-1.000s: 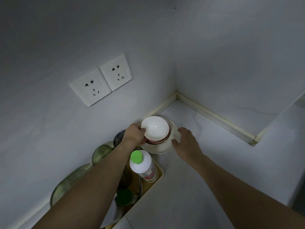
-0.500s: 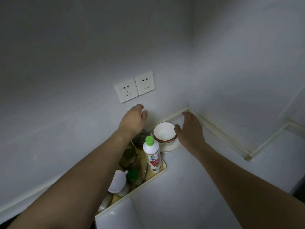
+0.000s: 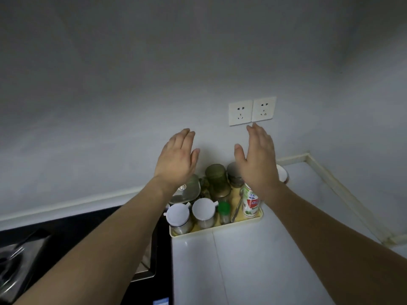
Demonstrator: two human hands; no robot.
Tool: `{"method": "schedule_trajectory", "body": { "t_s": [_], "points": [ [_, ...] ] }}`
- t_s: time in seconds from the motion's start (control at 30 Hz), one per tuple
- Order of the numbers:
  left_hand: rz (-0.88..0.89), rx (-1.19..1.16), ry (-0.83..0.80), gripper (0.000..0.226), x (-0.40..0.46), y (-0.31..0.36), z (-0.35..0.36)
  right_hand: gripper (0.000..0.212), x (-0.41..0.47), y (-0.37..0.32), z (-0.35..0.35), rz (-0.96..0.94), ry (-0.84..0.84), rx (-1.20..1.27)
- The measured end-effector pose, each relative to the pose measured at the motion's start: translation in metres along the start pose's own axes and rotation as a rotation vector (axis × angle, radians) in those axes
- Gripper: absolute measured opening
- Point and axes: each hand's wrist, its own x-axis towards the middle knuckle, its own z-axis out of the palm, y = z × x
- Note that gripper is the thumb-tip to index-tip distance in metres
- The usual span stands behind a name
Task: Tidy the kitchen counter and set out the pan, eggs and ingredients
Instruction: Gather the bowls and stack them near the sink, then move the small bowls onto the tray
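Both hands have let go of the stacked bowls since a second ago and lifted away; they now hang in the air in front of the wall [image 3: 110, 84], holding nothing. Under them, the white counter [image 3: 253, 260] runs to the corner, with a dark stove top [image 3: 66, 230] at its left edge. On the counter against the wall sits a cream tray [image 3: 217, 228] crowded with containers: green glass jars [image 3: 217, 179], two white-lidded jars [image 3: 201, 211], a small green-capped bottle [image 3: 224, 211] and a white bottle with a red label [image 3: 251, 203]. The left hand [image 3: 177, 159] is raised above the tray's left side, fingers straight and close together, palm turned inward. The right hand [image 3: 258, 160] is held above the tray's right side, fingers likewise straight, its fingertips just below two wall sockets [image 3: 252, 111]. The stacked bowls [image 3: 283, 173] stand on the counter just right of the tray, near the wall, mostly hidden behind the right hand so only a white rim shows.
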Motion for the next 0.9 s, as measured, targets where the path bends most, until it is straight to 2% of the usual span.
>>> {"method": "schedule_trajectory", "body": {
  "t_s": [0.23,0.43,0.9],
  "points": [
    [-0.211,0.078,-0.022,0.060,-0.091,-0.084,-0.044,0.056,-0.039,-0.098,0.060,-0.189,-0.198,0.064],
    [-0.358,0.148,-0.010,0.053,-0.196,-0.152,-0.087,0.056,-0.098,-0.184,0.093,-0.294,-0.323,0.113],
    [-0.788,0.299,0.103,0.063,-0.504,-0.282,-0.240,0.057,-0.312,-0.433,0.148,-0.619,-0.586,0.297]
  ]
}}
